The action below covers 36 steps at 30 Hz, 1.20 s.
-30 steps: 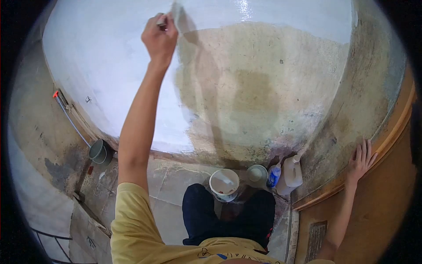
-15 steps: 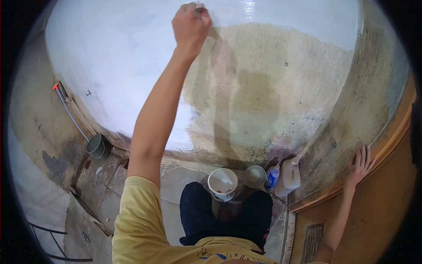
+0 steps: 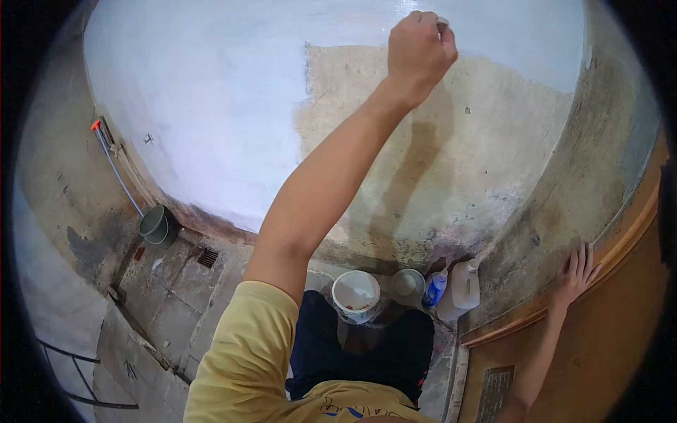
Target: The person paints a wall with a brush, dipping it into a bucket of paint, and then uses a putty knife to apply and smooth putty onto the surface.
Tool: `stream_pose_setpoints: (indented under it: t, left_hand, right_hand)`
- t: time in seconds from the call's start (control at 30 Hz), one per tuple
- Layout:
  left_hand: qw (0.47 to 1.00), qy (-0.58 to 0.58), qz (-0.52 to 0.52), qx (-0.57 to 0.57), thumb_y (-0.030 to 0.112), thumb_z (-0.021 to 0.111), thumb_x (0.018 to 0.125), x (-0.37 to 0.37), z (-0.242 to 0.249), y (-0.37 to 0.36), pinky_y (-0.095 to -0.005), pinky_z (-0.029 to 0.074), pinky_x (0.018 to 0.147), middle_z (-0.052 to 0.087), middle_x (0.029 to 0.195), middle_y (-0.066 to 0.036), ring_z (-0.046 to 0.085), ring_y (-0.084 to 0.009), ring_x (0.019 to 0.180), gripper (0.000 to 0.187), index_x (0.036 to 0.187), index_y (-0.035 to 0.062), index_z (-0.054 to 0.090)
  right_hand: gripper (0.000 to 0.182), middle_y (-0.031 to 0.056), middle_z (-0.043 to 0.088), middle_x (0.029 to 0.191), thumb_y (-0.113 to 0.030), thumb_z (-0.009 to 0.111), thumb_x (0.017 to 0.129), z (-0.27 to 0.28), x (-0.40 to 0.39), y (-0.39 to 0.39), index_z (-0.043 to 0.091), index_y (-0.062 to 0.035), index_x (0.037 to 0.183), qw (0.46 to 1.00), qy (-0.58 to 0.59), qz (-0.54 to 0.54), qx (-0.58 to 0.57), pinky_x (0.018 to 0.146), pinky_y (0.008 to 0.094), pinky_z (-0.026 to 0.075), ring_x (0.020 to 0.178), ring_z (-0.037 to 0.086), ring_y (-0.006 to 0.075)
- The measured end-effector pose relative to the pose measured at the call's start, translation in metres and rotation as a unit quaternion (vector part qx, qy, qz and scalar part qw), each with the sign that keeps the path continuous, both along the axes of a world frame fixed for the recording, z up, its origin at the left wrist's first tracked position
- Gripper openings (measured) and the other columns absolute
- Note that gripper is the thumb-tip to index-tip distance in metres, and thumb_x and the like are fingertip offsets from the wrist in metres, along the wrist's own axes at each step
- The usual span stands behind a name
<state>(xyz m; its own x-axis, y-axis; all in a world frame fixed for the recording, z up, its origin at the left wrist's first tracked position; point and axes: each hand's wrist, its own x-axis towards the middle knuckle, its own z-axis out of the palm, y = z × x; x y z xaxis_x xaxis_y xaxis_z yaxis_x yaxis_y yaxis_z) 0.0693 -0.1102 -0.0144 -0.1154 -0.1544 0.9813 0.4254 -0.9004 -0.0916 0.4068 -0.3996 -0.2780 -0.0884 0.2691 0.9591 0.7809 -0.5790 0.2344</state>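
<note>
My left hand (image 3: 423, 56) is raised to the wall, its fingers closed around what looks like a paintbrush (image 3: 442, 22). Only a small pale end of it shows; the bristles are hidden behind the hand. Around the fist, white wet-looking paint (image 3: 211, 106) covers the upper and left wall. Below it lies a bare, stained beige patch (image 3: 508, 127), crossed by the arm's shadow. My right hand (image 3: 578, 273) rests with fingers spread against the wooden frame (image 3: 631, 240) at the right, holding nothing.
Near my knees stand a white paint bucket (image 3: 355, 290), a second pale container (image 3: 408, 284), a blue-labelled bottle (image 3: 436, 287) and a translucent jug (image 3: 460, 290). A dark bucket (image 3: 159, 227) sits by the left corner, with an orange-topped stick (image 3: 116, 169). A drain grate (image 3: 207, 257) is in the floor.
My left hand has swept right along the lower edge of the upper white paint, uncovering the bare patch's upper left corner. My right hand keeps its place on the frame.
</note>
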Motion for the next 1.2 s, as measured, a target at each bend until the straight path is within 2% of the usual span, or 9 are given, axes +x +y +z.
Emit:
stream_pose_setpoints:
  t: [0.17,0.23,0.37,0.5,0.57,0.67,0.7,0.93,1.2]
  left_hand:
    - [0.996,0.01,-0.086,-0.018,0.008,0.064,0.079,-0.012,-0.001,-0.007,-0.0392,0.052,0.058,0.063,0.067,-0.017,0.063,-0.0316,0.061,0.014,0.071,-0.0018,0.061]
    - [0.976,0.007,-0.162,-0.148,0.012,0.061,0.084,-0.029,0.0,-0.004,-0.0331,0.048,0.055,0.062,0.065,-0.017,0.059,-0.0226,0.056,0.019,0.073,-0.0026,0.064]
    - [0.946,-0.064,-0.264,-0.175,0.017,0.063,0.087,-0.066,0.006,0.031,-0.0276,0.044,0.05,0.061,0.059,-0.005,0.054,-0.0102,0.054,0.026,0.07,-0.003,0.066]
    - [0.94,-0.065,-0.286,-0.172,0.016,0.064,0.087,-0.109,0.01,0.066,-0.0292,0.044,0.049,0.062,0.061,-0.002,0.054,-0.0096,0.053,0.024,0.072,-0.0028,0.066]
    - [0.916,-0.133,-0.321,-0.199,0.013,0.064,0.086,-0.123,0.011,0.07,-0.0326,0.045,0.05,0.062,0.063,-0.006,0.056,-0.0161,0.052,0.016,0.076,-0.0007,0.065]
    - [0.913,-0.132,-0.328,-0.205,0.011,0.066,0.084,-0.14,0.012,0.066,-0.033,0.053,0.057,0.065,0.071,-0.013,0.064,-0.0229,0.061,0.016,0.081,-0.0045,0.065]
    - [0.908,-0.138,-0.339,-0.205,0.009,0.066,0.085,-0.142,0.01,0.067,-0.0305,0.054,0.055,0.064,0.071,-0.012,0.064,-0.0181,0.062,0.018,0.079,-0.0073,0.063]
    - [0.912,-0.14,-0.331,-0.199,0.01,0.066,0.086,-0.146,0.002,0.077,-0.0305,0.054,0.055,0.064,0.07,-0.012,0.063,-0.0183,0.061,0.019,0.081,-0.0076,0.063]
    - [0.947,-0.153,-0.217,-0.181,0.014,0.065,0.086,-0.134,0.004,0.08,-0.0287,0.053,0.051,0.063,0.067,-0.011,0.062,-0.0156,0.06,0.022,0.078,-0.0064,0.062]
  right_hand:
    - [0.017,-0.0011,0.062,0.126,-0.006,0.068,0.082,0.002,-0.004,-0.001,0.067,-0.0102,0.099,1.0,0.01,-0.007,-0.009,0.113,0.049,0.026,0.127,0.049,0.0207]
    - [0.018,-0.001,0.062,0.125,-0.006,0.068,0.082,0.002,-0.005,-0.002,0.067,-0.0103,0.099,1.0,0.017,-0.011,-0.012,0.113,0.0491,0.026,0.127,0.049,0.0208]
    - [0.018,-0.0019,0.061,0.127,-0.006,0.068,0.082,0.004,-0.009,-0.002,0.067,-0.0103,0.099,1.0,0.017,-0.006,-0.007,0.113,0.0489,0.026,0.127,0.049,0.0206]
    - [0.019,-0.0032,0.06,0.128,-0.005,0.068,0.082,0.002,-0.005,-0.001,0.067,-0.0109,0.1,1.0,0.011,0.001,-0.005,0.113,0.0486,0.026,0.127,0.05,0.0204]
    - [0.019,-0.0033,0.06,0.128,-0.005,0.068,0.082,0.003,-0.006,-0.001,0.067,-0.011,0.1,1.0,0.017,-0.006,-0.004,0.113,0.0485,0.026,0.127,0.05,0.0204]
    - [0.02,-0.003,0.06,0.128,-0.005,0.068,0.082,0.001,-0.004,0.001,0.067,-0.011,0.101,1.0,0.016,-0.009,0.002,0.113,0.0484,0.026,0.127,0.05,0.0202]
    - [0.02,-0.0026,0.06,0.128,-0.006,0.067,0.082,0.0,-0.003,0.001,0.067,-0.0108,0.101,1.0,0.008,-0.006,0.005,0.113,0.0483,0.026,0.127,0.05,0.0201]
    - [0.018,-0.0018,0.059,0.129,-0.005,0.065,0.084,0.003,-0.007,-0.001,0.065,-0.0096,0.101,1.0,0.009,-0.012,-0.003,0.112,0.0475,0.027,0.127,0.049,0.0203]
    - [0.018,-0.0026,0.059,0.129,-0.006,0.063,0.086,0.001,-0.005,0.001,0.065,-0.0101,0.103,1.0,0.001,-0.011,0.008,0.112,0.0468,0.028,0.126,0.05,0.0196]
